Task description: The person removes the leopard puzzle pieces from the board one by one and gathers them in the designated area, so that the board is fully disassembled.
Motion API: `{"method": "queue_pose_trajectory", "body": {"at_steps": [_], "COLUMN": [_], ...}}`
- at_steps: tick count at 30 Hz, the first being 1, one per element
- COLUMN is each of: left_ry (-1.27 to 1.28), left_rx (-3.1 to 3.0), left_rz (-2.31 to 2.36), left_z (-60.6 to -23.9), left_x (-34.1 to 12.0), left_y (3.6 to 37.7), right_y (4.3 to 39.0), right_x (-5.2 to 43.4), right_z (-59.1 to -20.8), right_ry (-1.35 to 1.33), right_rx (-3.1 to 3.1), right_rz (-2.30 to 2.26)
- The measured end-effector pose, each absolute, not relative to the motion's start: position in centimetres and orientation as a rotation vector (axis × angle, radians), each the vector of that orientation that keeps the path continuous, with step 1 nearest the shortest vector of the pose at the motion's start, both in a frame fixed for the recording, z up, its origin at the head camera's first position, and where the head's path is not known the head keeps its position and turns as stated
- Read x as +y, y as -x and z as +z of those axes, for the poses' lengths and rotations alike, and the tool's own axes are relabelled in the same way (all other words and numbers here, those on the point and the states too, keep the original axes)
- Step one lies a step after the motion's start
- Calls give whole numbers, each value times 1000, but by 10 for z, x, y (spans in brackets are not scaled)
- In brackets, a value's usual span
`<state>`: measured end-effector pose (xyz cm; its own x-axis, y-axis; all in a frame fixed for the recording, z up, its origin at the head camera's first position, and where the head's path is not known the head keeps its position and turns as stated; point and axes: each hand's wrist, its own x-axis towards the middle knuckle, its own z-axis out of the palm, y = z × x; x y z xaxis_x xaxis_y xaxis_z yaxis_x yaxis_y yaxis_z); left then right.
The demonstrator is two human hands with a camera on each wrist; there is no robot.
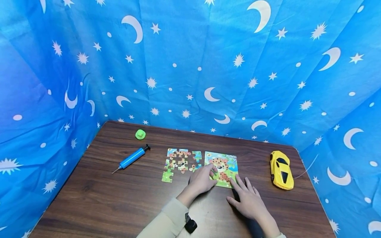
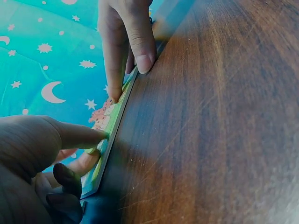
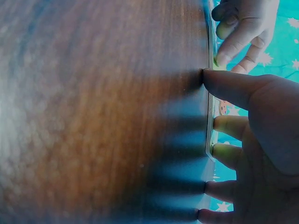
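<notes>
A square jigsaw board with a spotted leopard cub picture lies on the table. My left hand is over its lower left part. In the left wrist view that hand's thumb touches the board's surface, and the other fingers bend beneath it; whether a piece is pinched there is hidden. My right hand spreads its fingers at the board's lower right corner. Its thumb is at the near edge and two fingertips touch the board. Several loose jigsaw pieces lie left of the board, some partly joined.
A blue hand pump with a thin needle lies at the left, and a small green toy duck sits behind it. At the right stands a yellow toy car. A blue curtain with moons and stars surrounds the brown table.
</notes>
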<state>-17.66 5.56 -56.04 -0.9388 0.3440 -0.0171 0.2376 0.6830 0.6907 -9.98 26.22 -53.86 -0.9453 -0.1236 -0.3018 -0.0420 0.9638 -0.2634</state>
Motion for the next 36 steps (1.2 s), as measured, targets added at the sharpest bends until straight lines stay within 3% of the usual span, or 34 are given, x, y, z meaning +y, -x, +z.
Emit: {"method": "queue_pose_trajectory", "body": {"at_steps": [18, 36], "left_ry": [-631, -579], "left_rx": [2644, 2643], "left_rz": [1284, 1320], "left_z": [-556, -525], "left_x": [39, -28], "left_y": [174, 166], "right_y": [101, 101], "right_x": [261, 261], "right_z": [-541, -541], "right_ry": [120, 123], "right_rx": [2789, 2802], "right_rz": [-351, -331]}}
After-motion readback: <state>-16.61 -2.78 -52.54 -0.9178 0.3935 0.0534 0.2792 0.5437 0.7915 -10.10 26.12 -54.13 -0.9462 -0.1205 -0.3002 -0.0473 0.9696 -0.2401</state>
